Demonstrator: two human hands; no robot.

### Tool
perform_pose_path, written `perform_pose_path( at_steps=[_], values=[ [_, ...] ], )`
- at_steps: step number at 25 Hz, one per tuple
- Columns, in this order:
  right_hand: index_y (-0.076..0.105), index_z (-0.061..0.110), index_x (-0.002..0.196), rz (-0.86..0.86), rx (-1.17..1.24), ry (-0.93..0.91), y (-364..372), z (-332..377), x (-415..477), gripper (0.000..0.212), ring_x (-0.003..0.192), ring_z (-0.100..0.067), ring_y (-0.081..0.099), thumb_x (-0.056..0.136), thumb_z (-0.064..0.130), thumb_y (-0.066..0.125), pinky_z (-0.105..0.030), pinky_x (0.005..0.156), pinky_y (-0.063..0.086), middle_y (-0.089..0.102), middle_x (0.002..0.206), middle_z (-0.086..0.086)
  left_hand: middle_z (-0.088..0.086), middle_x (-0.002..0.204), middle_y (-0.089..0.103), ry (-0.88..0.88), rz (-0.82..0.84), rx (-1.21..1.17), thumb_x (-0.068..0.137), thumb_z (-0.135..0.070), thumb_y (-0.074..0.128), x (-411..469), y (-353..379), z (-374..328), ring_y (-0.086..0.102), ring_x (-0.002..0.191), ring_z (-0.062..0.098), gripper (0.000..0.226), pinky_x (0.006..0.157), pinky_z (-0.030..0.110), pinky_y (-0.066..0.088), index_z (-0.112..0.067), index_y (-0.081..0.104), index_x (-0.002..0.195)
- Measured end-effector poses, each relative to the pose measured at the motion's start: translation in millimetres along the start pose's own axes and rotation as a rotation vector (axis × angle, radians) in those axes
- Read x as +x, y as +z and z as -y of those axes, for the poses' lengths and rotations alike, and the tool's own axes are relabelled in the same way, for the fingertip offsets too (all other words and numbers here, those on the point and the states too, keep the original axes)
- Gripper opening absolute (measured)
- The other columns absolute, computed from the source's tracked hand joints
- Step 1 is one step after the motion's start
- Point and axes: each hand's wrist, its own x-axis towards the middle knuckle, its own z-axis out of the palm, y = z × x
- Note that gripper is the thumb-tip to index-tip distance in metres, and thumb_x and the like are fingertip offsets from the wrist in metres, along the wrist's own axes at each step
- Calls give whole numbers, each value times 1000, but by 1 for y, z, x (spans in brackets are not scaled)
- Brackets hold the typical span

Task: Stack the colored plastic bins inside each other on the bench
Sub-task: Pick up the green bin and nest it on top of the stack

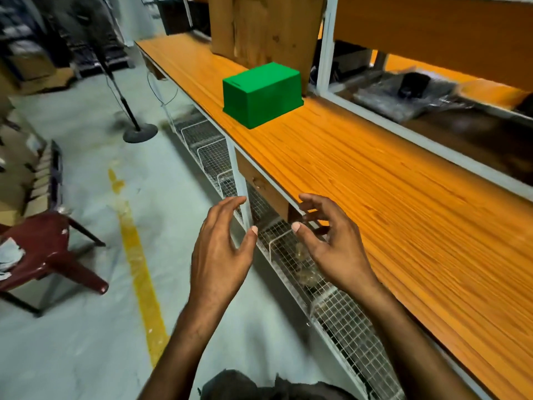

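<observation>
Green bin (262, 93), inverted near the worktop (360, 174) front edge: judged light, stiff, slick. Take its flared rim at both ends. Your left hand (219, 255) and right hand (331, 243): empty, fingers wide.

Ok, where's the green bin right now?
In the head view the green bin sits upside down on the orange bench, upper centre of the picture, just in front of the wooden board.

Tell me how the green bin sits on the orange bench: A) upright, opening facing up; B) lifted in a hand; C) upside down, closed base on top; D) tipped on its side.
C: the green bin rests with its flared rim down on the bench and its flat closed base up.
</observation>
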Motion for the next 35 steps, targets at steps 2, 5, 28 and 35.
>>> perform_pose_path(
  at_steps=[2, 5, 28, 35],
  values=[
    [56, 40, 136, -3, 35, -8, 22, 1, 43, 47, 112, 7, 60, 93, 28, 73, -37, 90, 61, 61, 127, 23, -18, 143, 49, 16, -4, -22, 92, -27, 69, 48, 2, 22, 52, 131, 7, 51, 102, 38, 51, -40, 51, 138],
    [57, 41, 134, -30, 49, -15, 63, -1, 111, 45, 110, 10, 59, 94, 26, 72, -20, 79, 59, 59, 125, 29, -18, 144, 49, 59, 5, -44, 93, -28, 69, 126, 5, 61, 51, 131, 6, 49, 99, 36, 52, -39, 52, 137],
    [58, 28, 134, -391, 79, 329, 248, -94, 537, 53, 114, -8, 63, 87, 18, 80, -21, 75, 55, 64, 128, 10, -12, 139, 53, -80, 329, -318, 91, -22, 73, 624, 115, 299, 53, 127, 12, 57, 96, 42, 54, -31, 48, 141],
    [52, 22, 141, -391, 3, 525, 277, -128, 592, 69, 119, -11, 63, 79, 12, 82, -40, 105, 53, 65, 131, 9, 4, 160, 40, -166, 600, -239, 82, -32, 76, 718, 182, 346, 41, 145, 21, 93, 116, 45, 40, -23, 25, 159]
  ],
)
